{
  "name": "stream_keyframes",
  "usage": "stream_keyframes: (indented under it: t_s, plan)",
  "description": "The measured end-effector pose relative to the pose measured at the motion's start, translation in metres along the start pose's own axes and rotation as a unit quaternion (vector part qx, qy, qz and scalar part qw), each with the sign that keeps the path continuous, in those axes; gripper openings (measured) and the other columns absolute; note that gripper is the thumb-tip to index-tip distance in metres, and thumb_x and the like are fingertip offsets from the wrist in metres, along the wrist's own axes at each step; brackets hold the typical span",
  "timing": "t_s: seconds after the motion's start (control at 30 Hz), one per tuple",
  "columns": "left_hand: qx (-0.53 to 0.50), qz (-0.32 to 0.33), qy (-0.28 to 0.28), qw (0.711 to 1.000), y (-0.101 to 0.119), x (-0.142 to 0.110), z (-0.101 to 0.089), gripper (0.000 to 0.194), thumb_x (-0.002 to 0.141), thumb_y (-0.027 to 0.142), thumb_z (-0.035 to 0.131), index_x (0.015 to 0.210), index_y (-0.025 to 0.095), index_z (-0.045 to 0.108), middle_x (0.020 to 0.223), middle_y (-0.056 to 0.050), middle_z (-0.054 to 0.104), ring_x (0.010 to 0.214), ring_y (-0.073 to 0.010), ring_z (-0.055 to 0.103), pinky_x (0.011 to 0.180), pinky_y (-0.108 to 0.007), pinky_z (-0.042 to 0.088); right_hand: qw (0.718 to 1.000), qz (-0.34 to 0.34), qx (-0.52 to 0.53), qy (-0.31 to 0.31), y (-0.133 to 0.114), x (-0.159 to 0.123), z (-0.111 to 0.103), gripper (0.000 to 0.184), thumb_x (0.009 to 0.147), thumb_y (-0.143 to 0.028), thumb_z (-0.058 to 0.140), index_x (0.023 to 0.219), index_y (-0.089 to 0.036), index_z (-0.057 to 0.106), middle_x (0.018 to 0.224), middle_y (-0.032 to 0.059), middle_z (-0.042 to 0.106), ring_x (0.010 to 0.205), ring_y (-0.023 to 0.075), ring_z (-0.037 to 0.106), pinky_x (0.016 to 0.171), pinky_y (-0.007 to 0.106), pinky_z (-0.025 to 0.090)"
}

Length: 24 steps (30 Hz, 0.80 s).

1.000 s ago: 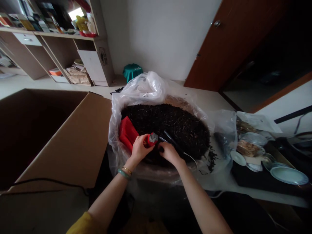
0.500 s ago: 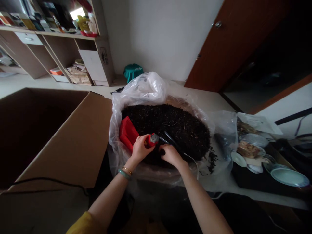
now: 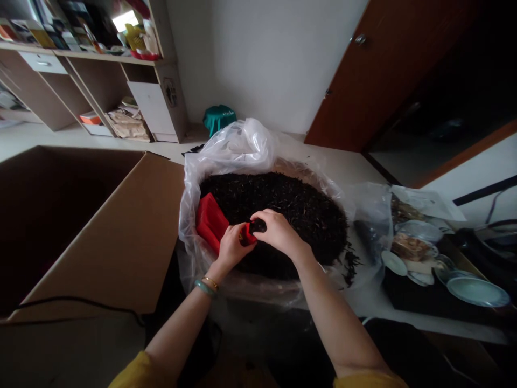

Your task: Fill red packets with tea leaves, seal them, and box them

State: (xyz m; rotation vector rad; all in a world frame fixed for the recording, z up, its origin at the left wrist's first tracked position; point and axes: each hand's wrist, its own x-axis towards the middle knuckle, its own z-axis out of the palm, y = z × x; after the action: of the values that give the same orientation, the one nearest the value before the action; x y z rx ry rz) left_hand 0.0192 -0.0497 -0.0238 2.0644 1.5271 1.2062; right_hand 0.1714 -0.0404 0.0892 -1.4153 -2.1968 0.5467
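My left hand [image 3: 232,245] is closed around a small red packet [image 3: 247,235] whose mouth faces right. At that mouth, my right hand [image 3: 280,233] is closed in a pinch on a clump of dark dried leaves [image 3: 258,225]. Both hands are above a large heap of loose dark leaves [image 3: 302,205] in a clear plastic bag [image 3: 252,140] with its rim folded open. More red packets [image 3: 210,218] lie together on the heap's left side, just beyond my left hand. What is inside the held packet cannot be made out.
A big open cardboard box [image 3: 109,231] stands at the left, with a black cable [image 3: 81,299] across its front. At the right are plastic tubs and lids [image 3: 479,291]. A teal-covered bin [image 3: 218,118] stands by the wall, near the desk [image 3: 155,108].
My right hand has risen from the leaf heap to the packet's mouth with dark leaves in its fingers. The grey-topped opening and the slim rods on the heap are now covered. My left hand stays put.
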Motion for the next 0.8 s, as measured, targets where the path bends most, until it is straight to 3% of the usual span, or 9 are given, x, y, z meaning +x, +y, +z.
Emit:
stream_keyframes:
  t_s: [0.1, 0.2, 0.37, 0.53, 0.67, 0.8]
  plan:
    - [-0.002, -0.005, 0.001, 1.000, -0.002, 0.000, 0.002, 0.054, 0.061, 0.022, 0.078, 0.111, 0.020, 0.057, 0.100, -0.005, 0.066, 0.088, -0.0214, 0.061, 0.077, -0.035, 0.053, 0.999, -0.001, 0.033, 0.017, 0.001, -0.003, 0.006, 0.044, 0.067, -0.010, 0.069, 0.109, -0.021, 0.064, 0.109, 0.0059, 0.062, 0.100, 0.0185, 0.061, 0.093, 0.032, 0.045]
    - [-0.004, -0.013, 0.000, 1.000, -0.004, 0.001, 0.004, 0.054, 0.063, 0.023, 0.077, 0.112, 0.021, 0.056, 0.099, -0.005, 0.066, 0.087, -0.0212, 0.061, 0.076, -0.034, 0.053, 0.998, 0.017, 0.049, 0.032, 0.004, -0.009, 0.008, 0.044, 0.073, -0.014, 0.067, 0.115, -0.022, 0.061, 0.114, 0.0067, 0.060, 0.105, 0.0193, 0.060, 0.094, 0.033, 0.046]
    - [0.010, -0.017, -0.011, 1.000, -0.004, 0.002, 0.006, 0.054, 0.063, 0.025, 0.078, 0.112, 0.019, 0.056, 0.098, -0.005, 0.066, 0.087, -0.0212, 0.061, 0.074, -0.033, 0.053, 0.998, 0.052, -0.032, 0.004, 0.008, -0.010, 0.013, 0.025, 0.080, -0.010, 0.059, 0.102, -0.020, 0.066, 0.102, 0.0062, 0.066, 0.095, 0.0191, 0.062, 0.088, 0.031, 0.048]
    - [0.021, -0.008, -0.026, 0.999, -0.004, 0.001, 0.006, 0.057, 0.059, 0.018, 0.078, 0.111, 0.020, 0.056, 0.100, -0.005, 0.065, 0.090, -0.0216, 0.060, 0.076, -0.033, 0.053, 0.988, 0.061, -0.132, -0.042, -0.002, -0.006, 0.018, 0.017, 0.081, -0.011, 0.061, 0.095, -0.017, 0.069, 0.098, 0.0099, 0.066, 0.099, 0.0234, 0.059, 0.091, 0.035, 0.046]
    - [0.023, 0.002, -0.019, 1.000, -0.005, 0.002, 0.007, 0.054, 0.062, 0.017, 0.076, 0.111, 0.019, 0.055, 0.098, -0.005, 0.066, 0.088, -0.0217, 0.060, 0.077, -0.034, 0.052, 0.999, 0.028, -0.040, -0.020, -0.012, -0.003, 0.018, 0.031, 0.080, -0.009, 0.060, 0.110, -0.017, 0.065, 0.112, 0.0097, 0.062, 0.100, 0.0208, 0.061, 0.091, 0.034, 0.048]
    - [0.026, -0.020, -0.001, 0.999, -0.005, 0.003, 0.008, 0.055, 0.061, 0.020, 0.078, 0.111, 0.020, 0.055, 0.097, -0.005, 0.066, 0.088, -0.0231, 0.062, 0.078, -0.035, 0.052, 0.992, 0.038, 0.096, 0.075, 0.008, -0.004, 0.018, 0.029, 0.088, -0.013, 0.048, 0.111, -0.020, 0.064, 0.113, 0.0071, 0.063, 0.092, 0.0152, 0.065, 0.083, 0.028, 0.053]
